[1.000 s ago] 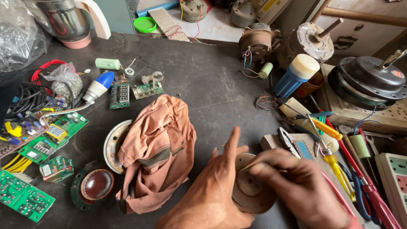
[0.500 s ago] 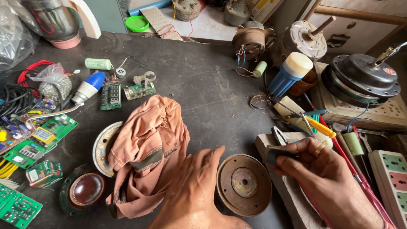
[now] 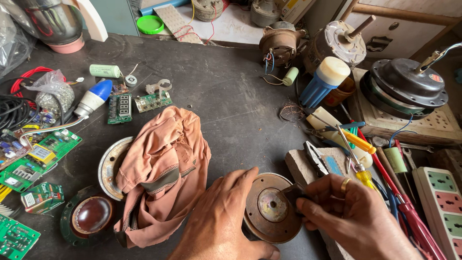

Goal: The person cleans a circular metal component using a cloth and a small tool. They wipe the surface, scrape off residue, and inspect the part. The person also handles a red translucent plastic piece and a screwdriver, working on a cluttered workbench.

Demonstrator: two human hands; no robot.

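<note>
A round rusty metal disc [image 3: 269, 208] with a centre hole lies on the dark workbench near the front edge. My left hand [image 3: 226, 219] grips its left rim, thumb and fingers curled around the edge. My right hand [image 3: 349, 216], with a ring on one finger, pinches a small dark tool [image 3: 292, 191] whose tip rests on the disc's right side. An orange-brown cloth [image 3: 161, 168] lies crumpled just left of my left hand, draped over a round metal plate [image 3: 107, 166].
Pliers [image 3: 315, 156] and a yellow-handled screwdriver [image 3: 358, 142] lie on a block to the right, a power strip [image 3: 442, 195] beyond. Green circuit boards [image 3: 43, 154], a blue-white bulb [image 3: 94, 96] and wires fill the left. Fan motors [image 3: 406, 84] stand at the back right.
My right hand left the disc, reached right to the block with the pliers, and came back holding the small dark tool against the disc. My left hand shifted to grip the disc's rim.
</note>
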